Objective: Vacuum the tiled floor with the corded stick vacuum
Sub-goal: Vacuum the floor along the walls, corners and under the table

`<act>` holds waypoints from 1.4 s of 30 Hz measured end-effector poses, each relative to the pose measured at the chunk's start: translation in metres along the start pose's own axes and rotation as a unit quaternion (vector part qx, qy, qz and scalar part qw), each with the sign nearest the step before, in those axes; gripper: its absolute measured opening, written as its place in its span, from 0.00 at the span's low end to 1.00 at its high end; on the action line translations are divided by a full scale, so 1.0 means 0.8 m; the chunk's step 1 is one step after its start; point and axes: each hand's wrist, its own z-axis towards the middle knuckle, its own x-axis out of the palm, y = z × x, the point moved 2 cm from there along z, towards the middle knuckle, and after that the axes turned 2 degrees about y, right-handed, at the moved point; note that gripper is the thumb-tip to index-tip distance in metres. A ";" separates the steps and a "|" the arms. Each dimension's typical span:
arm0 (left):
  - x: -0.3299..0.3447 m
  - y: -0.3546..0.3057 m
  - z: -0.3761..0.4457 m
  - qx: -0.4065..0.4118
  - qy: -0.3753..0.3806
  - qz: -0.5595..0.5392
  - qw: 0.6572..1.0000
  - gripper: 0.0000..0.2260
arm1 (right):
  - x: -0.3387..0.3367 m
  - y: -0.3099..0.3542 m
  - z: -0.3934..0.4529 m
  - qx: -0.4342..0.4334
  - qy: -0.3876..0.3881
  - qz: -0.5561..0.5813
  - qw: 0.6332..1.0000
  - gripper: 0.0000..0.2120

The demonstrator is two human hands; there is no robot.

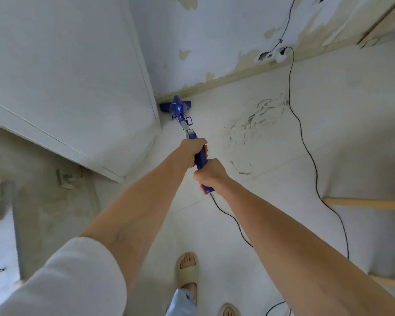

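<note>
The stick vacuum (180,110) is a bright blue-purple thing with a silver tube between the body and a long handle in the same colour. Its flat floor head sits on the tiled floor (271,190), tucked right into the corner where the baseboard (226,79) meets a white cabinet (73,87).

Both hands are wrapped tight around the handle, one above the other: the left hand (192,152) higher up toward the tube, the right hand (211,175) at the very end. A black cord (306,153) comes out of the handle's end, loops across the floor and runs up to a white outlet (279,54) low on the wall.

The floor is pale, nearly white tile with a scuffed, flaky round patch (255,122) just right of the vacuum. The wall (214,37) behind looks rough, with paint peeling off in tan blotches. Beige slide sandals (187,269) at the bottom, and some light wooden bars (365,204) poke in at the right edge.
</note>
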 end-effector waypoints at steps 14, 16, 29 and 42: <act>0.033 0.049 -0.064 -0.068 0.088 -0.161 0.981 0.06 | -0.032 -0.056 -0.070 0.044 0.032 0.006 0.999 0.08; 0.040 0.060 -0.084 -0.064 0.094 -0.199 0.973 0.09 | -0.034 -0.068 -0.096 0.049 0.040 0.008 0.998 0.10; 0.106 0.210 -0.268 -0.069 0.018 -0.131 0.989 0.13 | -0.051 -0.212 -0.294 0.050 0.086 0.013 0.995 0.08; 0.165 0.338 -0.406 -0.068 -0.020 -0.216 0.974 0.13 | -0.104 -0.314 -0.443 0.012 0.155 -0.112 0.981 0.07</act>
